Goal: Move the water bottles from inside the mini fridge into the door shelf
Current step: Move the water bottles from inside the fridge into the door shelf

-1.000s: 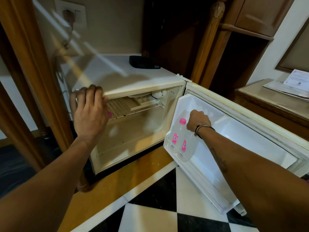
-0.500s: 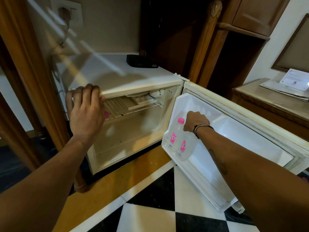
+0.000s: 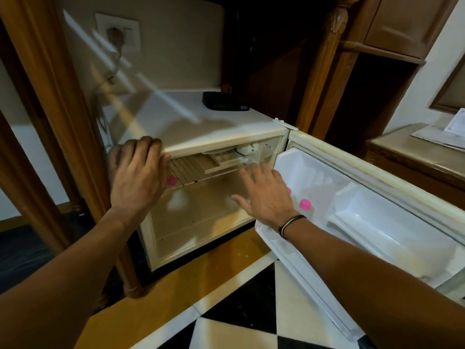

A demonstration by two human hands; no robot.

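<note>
The white mini fridge (image 3: pixel 206 133) stands open, its door (image 3: pixel 377 187) swung out to the right. Two clear water bottles stand in the door shelf (image 3: pixel 285 249); one pink cap (image 3: pixel 305 204) shows fully, the other (image 3: pixel 289 190) peeks from behind my right hand. A third pink cap (image 3: pixel 172 180) shows inside the fridge at the left, just behind my left hand. My left hand (image 3: pixel 137 177) curls over the fridge's top front edge. My right hand (image 3: pixel 264 195) hovers at the fridge opening, fingers spread, holding nothing.
A black box (image 3: pixel 225 102) lies on the fridge top. A wooden post (image 3: pixel 63 109) rises close on the left, and a wooden side table (image 3: pixel 415 157) with papers stands behind the door. A wire rack (image 3: pixel 191 167) spans the interior. Checkered floor (image 3: pixel 251 313) lies below.
My right hand has let go of the bottle in the door shelf and moved left toward the fridge opening, now with fingers spread. My left hand stays on the fridge's top edge.
</note>
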